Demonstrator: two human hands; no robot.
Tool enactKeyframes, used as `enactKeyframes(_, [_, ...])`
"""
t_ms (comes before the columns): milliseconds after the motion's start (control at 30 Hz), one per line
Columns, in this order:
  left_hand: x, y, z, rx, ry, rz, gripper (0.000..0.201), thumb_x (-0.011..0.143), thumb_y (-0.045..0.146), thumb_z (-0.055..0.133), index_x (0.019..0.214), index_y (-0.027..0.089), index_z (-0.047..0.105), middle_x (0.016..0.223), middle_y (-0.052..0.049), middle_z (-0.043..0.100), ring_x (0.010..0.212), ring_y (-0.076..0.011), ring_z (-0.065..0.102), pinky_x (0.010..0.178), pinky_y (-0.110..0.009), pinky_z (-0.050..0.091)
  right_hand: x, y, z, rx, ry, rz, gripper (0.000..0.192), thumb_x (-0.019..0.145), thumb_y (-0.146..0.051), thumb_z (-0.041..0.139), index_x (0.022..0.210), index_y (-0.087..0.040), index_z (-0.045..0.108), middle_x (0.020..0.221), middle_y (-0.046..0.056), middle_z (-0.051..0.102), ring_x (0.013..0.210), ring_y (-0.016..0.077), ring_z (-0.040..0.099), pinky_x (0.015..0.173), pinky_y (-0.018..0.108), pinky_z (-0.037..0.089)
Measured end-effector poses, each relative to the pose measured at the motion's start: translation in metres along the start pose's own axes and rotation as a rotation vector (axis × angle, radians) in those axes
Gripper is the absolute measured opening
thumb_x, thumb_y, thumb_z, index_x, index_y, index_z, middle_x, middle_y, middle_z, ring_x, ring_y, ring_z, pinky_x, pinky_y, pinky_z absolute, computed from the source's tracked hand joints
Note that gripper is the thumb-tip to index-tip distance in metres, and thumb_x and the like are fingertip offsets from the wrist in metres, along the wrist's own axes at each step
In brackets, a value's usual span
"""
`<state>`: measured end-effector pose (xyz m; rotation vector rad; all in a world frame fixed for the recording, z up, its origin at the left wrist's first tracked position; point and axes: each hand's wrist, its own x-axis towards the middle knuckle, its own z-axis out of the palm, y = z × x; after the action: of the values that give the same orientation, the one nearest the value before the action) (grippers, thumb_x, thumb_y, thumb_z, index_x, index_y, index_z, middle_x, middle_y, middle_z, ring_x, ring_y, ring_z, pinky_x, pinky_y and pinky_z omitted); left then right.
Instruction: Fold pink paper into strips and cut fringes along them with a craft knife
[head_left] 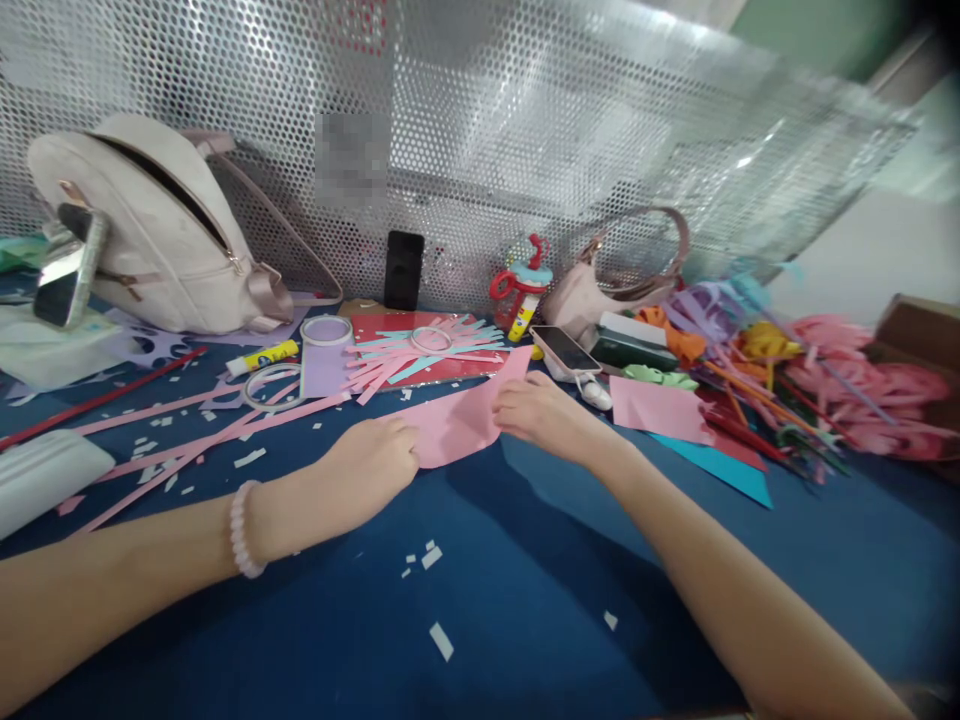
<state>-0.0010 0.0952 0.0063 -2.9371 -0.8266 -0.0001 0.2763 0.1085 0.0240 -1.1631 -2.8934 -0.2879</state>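
Both hands grip one sheet of pink paper [454, 430], held just above the blue table. My left hand [371, 460], with a beaded bracelet on its wrist, is closed on the paper's left part. Around the right part, the fingers of my right hand [540, 415] pinch it, and the paper curves up between them. Beyond the sheet lies a fan of pink and light blue paper strips [405, 365] on a red sheet, with a tape roll [431, 341] resting on it. Fingertips behind the paper are hidden.
Left are a tape roll [274, 388], a glue stick [262, 358], pink strips [217, 437] and a backpack [172, 240]. A phone [566, 350], pink paper [660, 408] and coloured craft material [847, 370] lie right. Paper scraps [441, 641] dot the blue table [525, 660].
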Motion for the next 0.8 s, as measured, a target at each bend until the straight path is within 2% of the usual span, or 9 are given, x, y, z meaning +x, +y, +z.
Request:
enactKeyframes(133, [-0.009,0.007,0.000,-0.015,-0.013,-0.012,0.022,0.085,0.003,0.046,0.076,0.015,0.062,0.076,-0.006,0.060,0.072,-0.0210,0.059,0.053,-0.029,0.040,0.007,-0.025,-0.014,-0.115,-0.077,-0.025,0.027,0.091,-0.008,0.043,0.073,-0.017,0.061,0.079,0.005,0.066,0.085,0.0198,0.054,0.075,0.035,0.028])
enactKeyframes(200, [-0.012,0.008,-0.002,-0.039,-0.016,-0.001,0.020,0.086,0.005,0.049,0.075,0.016,0.061,0.075,-0.004,0.060,0.069,-0.0200,0.060,0.052,-0.028,0.040,0.003,-0.025,-0.019,-0.110,-0.116,-0.002,0.028,0.088,-0.005,0.044,0.067,-0.017,0.059,0.072,0.004,0.064,0.079,0.0190,0.054,0.074,0.035,0.027])
enactKeyframes(333, [-0.015,0.007,-0.004,-0.063,0.001,0.009,0.016,0.093,0.026,0.052,0.082,0.017,0.060,0.082,-0.005,0.062,0.072,-0.0205,0.061,0.055,-0.028,0.043,-0.004,-0.019,-0.022,0.020,-0.228,0.052,0.026,0.081,-0.003,0.046,0.065,-0.018,0.061,0.072,0.002,0.066,0.075,0.0177,0.056,0.073,0.032,0.030])
enactKeyframes(433, [-0.015,0.007,-0.003,-0.047,0.012,0.019,0.016,0.094,0.025,0.050,0.084,0.016,0.059,0.084,-0.006,0.061,0.074,-0.0210,0.061,0.054,-0.028,0.043,-0.003,-0.020,-0.020,0.109,-0.305,0.098,0.023,0.075,-0.003,0.047,0.068,-0.019,0.062,0.075,0.003,0.066,0.077,0.0180,0.058,0.073,0.030,0.034])
enactKeyframes(567, [-0.017,0.005,0.003,-0.012,0.037,0.057,0.015,0.094,0.017,0.046,0.087,0.017,0.059,0.084,-0.006,0.060,0.078,-0.0219,0.060,0.054,-0.028,0.042,0.003,-0.031,-0.018,0.128,-0.264,0.089,0.020,0.072,-0.006,0.051,0.079,-0.019,0.064,0.081,0.005,0.066,0.079,0.0191,0.057,0.072,0.029,0.037])
enactKeyframes(800, [-0.016,-0.009,0.016,0.011,0.104,0.027,0.018,0.096,0.019,0.041,0.091,0.017,0.058,0.087,-0.007,0.059,0.082,-0.0204,0.058,0.061,-0.027,0.045,0.014,-0.041,-0.002,0.033,-0.128,-0.056,0.018,0.085,-0.011,0.047,0.086,-0.014,0.065,0.083,0.008,0.064,0.080,0.0202,0.054,0.071,0.031,0.037])
